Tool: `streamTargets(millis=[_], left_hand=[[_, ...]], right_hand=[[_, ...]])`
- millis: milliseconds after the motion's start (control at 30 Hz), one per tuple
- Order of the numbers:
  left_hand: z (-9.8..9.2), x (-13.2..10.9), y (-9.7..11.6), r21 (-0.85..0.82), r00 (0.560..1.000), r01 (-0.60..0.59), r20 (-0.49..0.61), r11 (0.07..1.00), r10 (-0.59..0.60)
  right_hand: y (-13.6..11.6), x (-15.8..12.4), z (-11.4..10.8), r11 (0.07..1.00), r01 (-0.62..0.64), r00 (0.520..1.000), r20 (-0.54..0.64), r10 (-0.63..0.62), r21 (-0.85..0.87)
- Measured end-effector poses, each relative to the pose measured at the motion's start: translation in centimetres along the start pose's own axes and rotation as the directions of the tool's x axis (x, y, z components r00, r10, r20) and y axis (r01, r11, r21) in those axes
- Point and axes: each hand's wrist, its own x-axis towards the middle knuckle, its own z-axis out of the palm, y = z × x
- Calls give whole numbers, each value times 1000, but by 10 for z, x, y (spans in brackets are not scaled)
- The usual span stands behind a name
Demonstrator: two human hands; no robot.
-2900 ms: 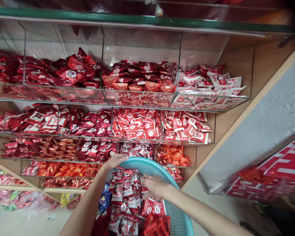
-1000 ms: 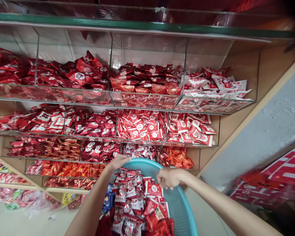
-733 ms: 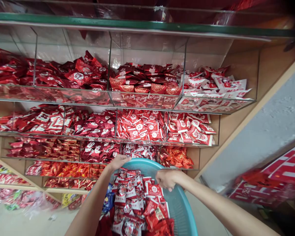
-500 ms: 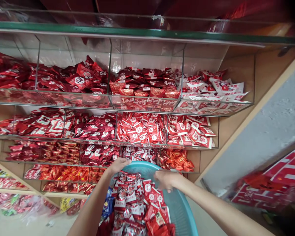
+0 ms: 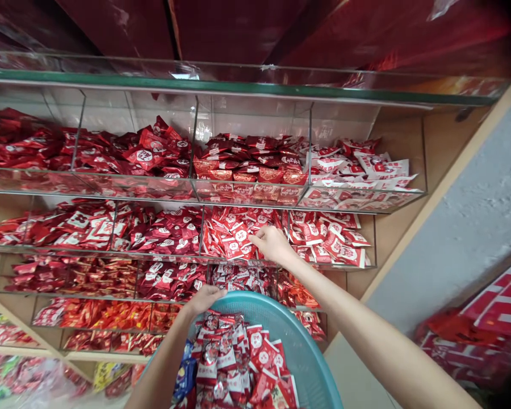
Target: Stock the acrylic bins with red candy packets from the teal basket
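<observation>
My left hand [image 5: 206,300] is closed on the far rim of a round turquoise plastic basket [image 5: 319,358]. Inside the basket lie red-and-white wrapped candies [image 5: 221,358], flat red packets [image 5: 268,358] and some blue packets [image 5: 185,372]. Above the basket, my right hand [image 5: 273,244] reaches into the shelf bin of small red candy packets [image 5: 234,234]. Its thumb and fingertips pinch together at a packet there; the fingers partly hide it.
Tiered clear bins [image 5: 162,190] of red packets fill the shelves. A glass shelf edge [image 5: 238,86] runs above them. To the right are a wooden side panel [image 5: 447,165] and a grey wall [image 5: 464,227]. Bagged goods [image 5: 29,375] lie at lower left.
My right hand has moved up from over the basket to the bin of red packets. The left hand stays on the rim. The shelves sit slightly lower in view.
</observation>
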Motion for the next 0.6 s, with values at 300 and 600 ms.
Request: streamTargets(millis=[300, 600], left_hand=[[0, -1, 1, 0, 1000, 6, -1, 1000, -6], [-1, 0, -1, 27, 1000, 10, -19, 1000, -9]], right_hand=[[2, 8, 11, 995, -78, 993, 98, 72, 62], [-2, 6, 16, 828, -118, 993, 73, 93, 548]])
